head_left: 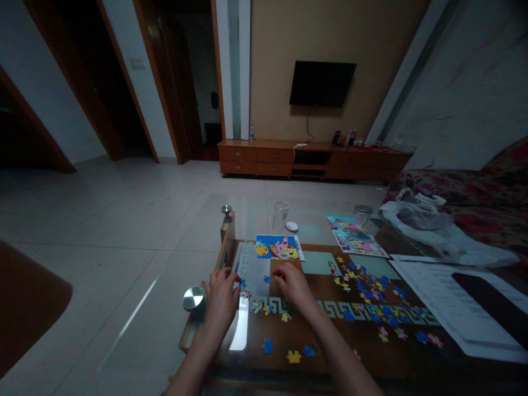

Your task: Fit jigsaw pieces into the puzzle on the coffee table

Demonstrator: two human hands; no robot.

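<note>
Over the glass tabletop (264, 330), my left hand (221, 290) is bent with its fingers apart. Its thumb and index finger are close beside a blue jigsaw piece (242, 282) and a pinkish piece (246, 293); whether they touch is unclear. My right hand (292, 285) has its fingers curled together, and anything in them is hidden. Just left of its fingertips lies another blue jigsaw piece (267, 279). Several loose pieces lie nearer me, among them a yellow piece (293, 356) and a blue piece (268, 346). A cartoon picture sheet (278, 247) lies beyond both hands.
Mixed jigsaw pieces (371, 286) are heaped to the right. Further right are papers (445, 308), a dark flat object (490, 305) and a plastic bag (429, 220). A glass (281, 215) stands behind, near a white lid (292, 226). A metal knob (193, 298) is left of my hand.
</note>
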